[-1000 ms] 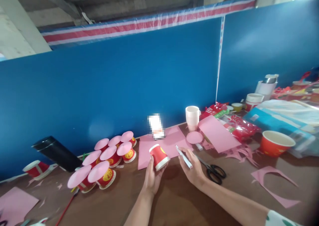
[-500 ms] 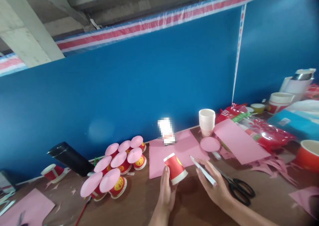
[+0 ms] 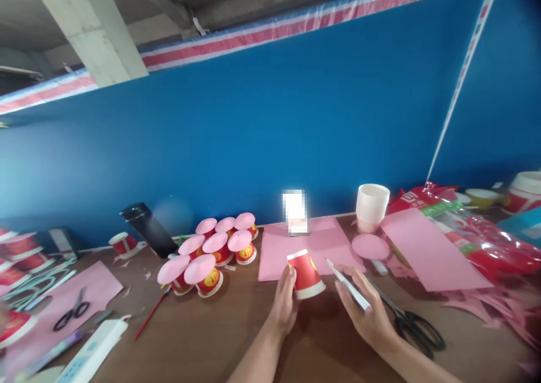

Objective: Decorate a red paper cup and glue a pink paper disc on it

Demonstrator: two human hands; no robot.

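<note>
Holding a red cup and a white pen

My left grip is holding the cup at a slight tilt, its wider rim facing down. My right grip is pinching the pen, whose tip is pointing up and leftward, just beside the cup. Black scissors are lying on the bench next to my right wrist. A pink sheet is lying behind the cup, and eight red cups topped with pink discs are standing to the left.

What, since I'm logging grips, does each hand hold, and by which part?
The left hand holds a cup by its side; the right hand a pen by its barrel.
</note>
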